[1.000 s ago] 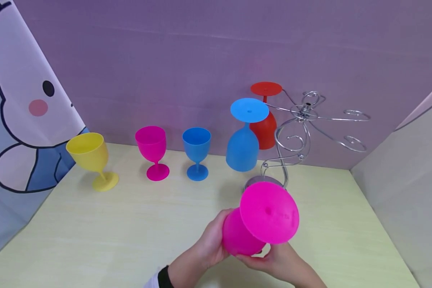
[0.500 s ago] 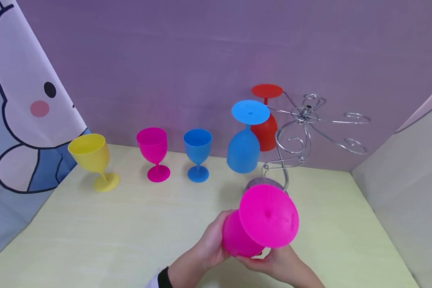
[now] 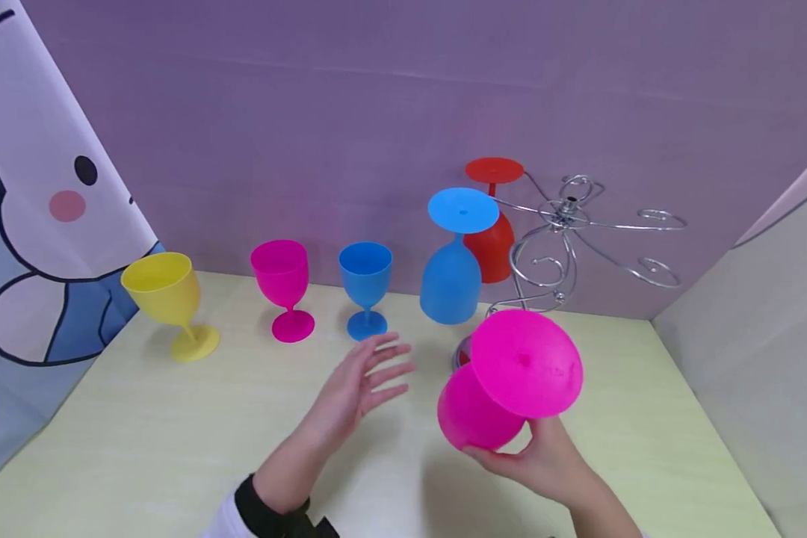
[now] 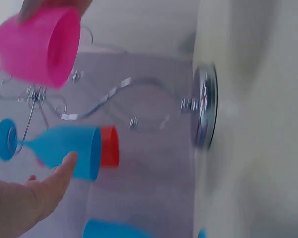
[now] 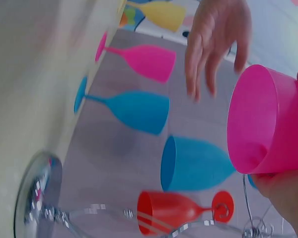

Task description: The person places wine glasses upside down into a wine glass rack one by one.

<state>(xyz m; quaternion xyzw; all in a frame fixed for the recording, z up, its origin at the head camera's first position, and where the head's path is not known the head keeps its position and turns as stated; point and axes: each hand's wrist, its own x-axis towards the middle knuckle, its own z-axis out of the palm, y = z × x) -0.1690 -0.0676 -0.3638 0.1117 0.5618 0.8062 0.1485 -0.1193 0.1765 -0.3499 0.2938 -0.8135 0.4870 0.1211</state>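
My right hand [image 3: 545, 467] grips a pink goblet [image 3: 480, 411] that is tilted upside down, its round foot facing up toward the head camera. In the right wrist view the bowl's open mouth [image 5: 253, 121] shows nothing inside. My left hand [image 3: 350, 385] is off the goblet, fingers spread, over the table left of it. Behind the held goblet stands a silver wire rack [image 3: 565, 217] with curled arms. From its left arms hang an upside-down blue goblet [image 3: 450, 280] and, farther back, an upside-down red goblet [image 3: 494, 250]. The rack's round base [image 4: 203, 106] shows in the left wrist view.
Along the back of the pale table [image 3: 175, 441] stand an upright blue goblet [image 3: 366, 276], a second pink goblet [image 3: 282, 273] and a yellow goblet [image 3: 164, 291]. A purple backdrop [image 3: 309, 112] rises behind them. The rack's right arms hold nothing.
My left hand has let go of the pink goblet and moved left, its fingers opening out. The right hand has carried the goblet slightly up and to the right.
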